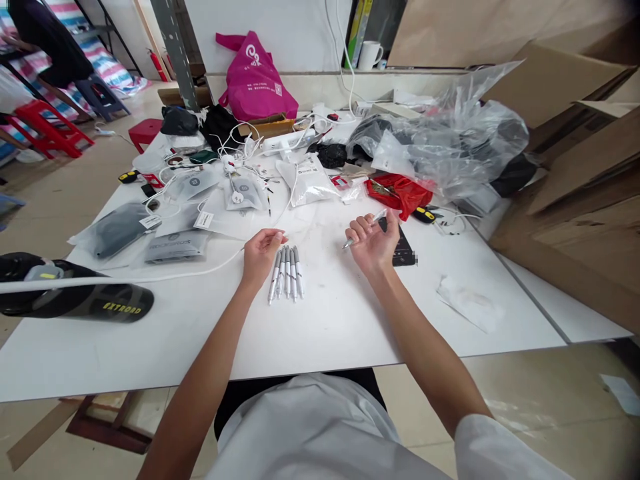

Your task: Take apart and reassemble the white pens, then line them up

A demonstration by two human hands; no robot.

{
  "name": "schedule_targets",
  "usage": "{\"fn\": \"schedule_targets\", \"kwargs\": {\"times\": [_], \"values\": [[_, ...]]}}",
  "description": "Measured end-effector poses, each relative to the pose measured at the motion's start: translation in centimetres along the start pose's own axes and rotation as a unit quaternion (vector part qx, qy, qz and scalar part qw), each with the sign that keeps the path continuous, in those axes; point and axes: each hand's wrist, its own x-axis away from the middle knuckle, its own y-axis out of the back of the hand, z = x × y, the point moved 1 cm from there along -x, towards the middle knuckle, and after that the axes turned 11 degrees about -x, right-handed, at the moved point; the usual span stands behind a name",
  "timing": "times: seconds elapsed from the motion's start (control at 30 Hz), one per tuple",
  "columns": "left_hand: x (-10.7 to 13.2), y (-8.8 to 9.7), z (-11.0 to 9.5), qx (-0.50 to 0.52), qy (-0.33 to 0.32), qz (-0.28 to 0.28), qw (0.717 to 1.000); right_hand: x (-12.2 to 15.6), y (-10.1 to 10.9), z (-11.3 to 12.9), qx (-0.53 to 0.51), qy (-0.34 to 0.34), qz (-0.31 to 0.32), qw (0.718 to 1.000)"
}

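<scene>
Several grey-and-white pens (287, 272) lie side by side on the white table (350, 313), tips pointing toward me. My left hand (261, 252) rests on the table just left of the row, fingers curled, its side touching the nearest pen. My right hand (373, 241) is raised palm up to the right of the row, fingers closed on one more pen (365, 227) that sticks out on both sides. A black flat card-like object (403, 252) lies right behind that hand.
Sealed grey pouches (180, 243), white cables and a power strip (290, 141) crowd the table's far half. A red bag (400, 192), clear plastic bags (450, 140), a pink tote (253, 77) and cardboard boxes (575, 200) stand behind and right. A black bottle (75, 300) lies at left.
</scene>
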Motion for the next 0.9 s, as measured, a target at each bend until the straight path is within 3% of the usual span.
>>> {"fn": "schedule_targets", "kwargs": {"times": [0.13,0.3,0.37,0.47,0.53,0.63,0.77,0.9], "values": [[0.1,0.0,0.9,-0.128,-0.080,0.064,0.987,0.0,-1.1,-1.0,0.082,0.007,0.022,0.996],[0.5,-0.3,2.2,-0.254,-0.159,0.140,0.944,1.4,-1.6,-2.2,0.231,0.079,0.059,0.968],[0.6,-0.4,2.4,-0.308,-0.187,0.159,0.919,2.8,-1.3,-2.5,0.329,0.099,0.103,0.934],[0.9,-0.9,2.5,-0.371,-0.204,0.167,0.891,5.7,-0.4,-2.7,0.494,0.139,0.165,0.842],[1.2,-1.3,2.4,-0.387,-0.197,0.160,0.886,7.8,0.4,-3.0,0.575,0.158,0.210,0.775],[1.8,-2.1,2.3,-0.391,-0.180,0.149,0.890,10.7,1.4,-3.7,0.639,0.134,0.267,0.709],[2.3,-2.8,2.1,-0.394,-0.170,0.149,0.891,12.6,1.5,-4.4,0.684,0.112,0.294,0.658],[2.4,-2.8,2.1,-0.391,-0.178,0.151,0.890,12.9,1.1,-4.3,0.692,0.105,0.303,0.647]]}}
